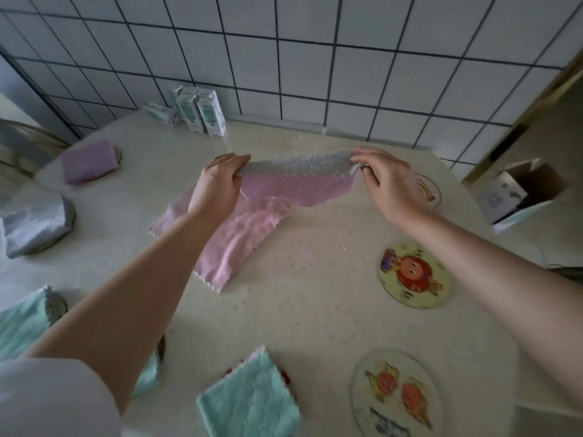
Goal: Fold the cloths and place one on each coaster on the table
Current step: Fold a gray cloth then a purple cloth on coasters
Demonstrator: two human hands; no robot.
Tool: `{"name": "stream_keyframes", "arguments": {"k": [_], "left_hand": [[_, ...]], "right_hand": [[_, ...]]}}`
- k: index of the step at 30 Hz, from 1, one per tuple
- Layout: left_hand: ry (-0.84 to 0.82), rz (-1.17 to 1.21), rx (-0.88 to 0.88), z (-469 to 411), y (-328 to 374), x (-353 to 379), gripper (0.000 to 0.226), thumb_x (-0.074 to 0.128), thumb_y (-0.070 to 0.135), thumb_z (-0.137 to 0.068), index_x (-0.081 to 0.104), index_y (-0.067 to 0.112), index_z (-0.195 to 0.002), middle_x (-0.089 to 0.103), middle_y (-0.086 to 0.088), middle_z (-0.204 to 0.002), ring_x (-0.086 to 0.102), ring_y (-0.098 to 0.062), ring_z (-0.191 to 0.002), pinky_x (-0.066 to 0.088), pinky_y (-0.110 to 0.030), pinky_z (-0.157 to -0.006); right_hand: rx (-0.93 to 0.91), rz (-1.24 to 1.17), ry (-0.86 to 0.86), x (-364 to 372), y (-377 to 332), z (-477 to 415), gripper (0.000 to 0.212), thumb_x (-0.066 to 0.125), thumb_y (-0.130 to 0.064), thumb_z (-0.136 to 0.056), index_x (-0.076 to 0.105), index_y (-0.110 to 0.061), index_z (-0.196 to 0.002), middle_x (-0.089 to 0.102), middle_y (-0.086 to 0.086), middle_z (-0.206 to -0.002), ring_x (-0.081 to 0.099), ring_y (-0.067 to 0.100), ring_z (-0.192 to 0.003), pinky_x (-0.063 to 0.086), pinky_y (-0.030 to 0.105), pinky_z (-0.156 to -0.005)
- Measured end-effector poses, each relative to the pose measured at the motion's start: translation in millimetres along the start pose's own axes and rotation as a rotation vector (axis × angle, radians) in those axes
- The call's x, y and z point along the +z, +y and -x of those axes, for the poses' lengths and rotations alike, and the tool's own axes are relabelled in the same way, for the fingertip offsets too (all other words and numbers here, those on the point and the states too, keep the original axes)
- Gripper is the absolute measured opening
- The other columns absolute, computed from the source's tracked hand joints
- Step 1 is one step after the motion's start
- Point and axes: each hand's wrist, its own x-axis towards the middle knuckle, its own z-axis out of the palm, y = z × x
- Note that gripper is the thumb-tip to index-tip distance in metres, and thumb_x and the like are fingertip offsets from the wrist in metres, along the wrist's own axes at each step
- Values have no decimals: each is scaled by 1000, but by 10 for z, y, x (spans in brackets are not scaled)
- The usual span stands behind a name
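Observation:
A pink cloth [246, 222] with a grey-white underside is stretched between my hands above the table's middle. My left hand [217, 184] pinches its left corner and my right hand [385, 181] pinches its right corner; the lower half still lies on the table. Three round coasters stand bare on the right: a far one [426, 190], a middle one with a cartoon figure [413, 275] and a near one [394, 395]. Folded cloths sit on coasters at the left: lilac [88, 162], grey [31, 225], mint [22, 320]. Another folded mint cloth [252, 402] lies at the near edge.
Several small white cartons [202, 111] stand at the back by the tiled wall. An open cardboard box [520, 190] sits off the table's right side. A chair back [19, 134] shows at the far left. The pale table [299, 310] fills the view.

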Motion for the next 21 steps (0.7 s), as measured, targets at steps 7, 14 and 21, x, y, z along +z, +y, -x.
{"name": "stream_keyframes", "arguments": {"k": [7,14,21], "left_hand": [[-110,45,-66,1303,1015,491,34,60,-4,-82,66,3,-115,67,-13,-116,60,-27,-112,40,-29,-100],[-286,113,-114,2713,1613,894,29,57,1,-87,67,3,-113,67,-12,-114,58,-28,-115,47,-43,-99],[-400,101,-181,3493,1880,863,27,57,4,-85,70,4,-110,68,-11,-111,60,-25,-111,48,-37,-97]], "right_hand": [[31,-22,-88,-769,345,1431,27,56,6,-86,68,-4,-107,67,5,-116,61,13,-110,44,23,-101],[164,-77,-207,-954,638,2893,28,61,9,-82,71,-6,-104,70,3,-109,65,11,-103,44,16,-97],[321,-135,-294,-949,609,3871,28,64,11,-79,72,-8,-97,72,-1,-96,67,7,-87,43,5,-85]]}}
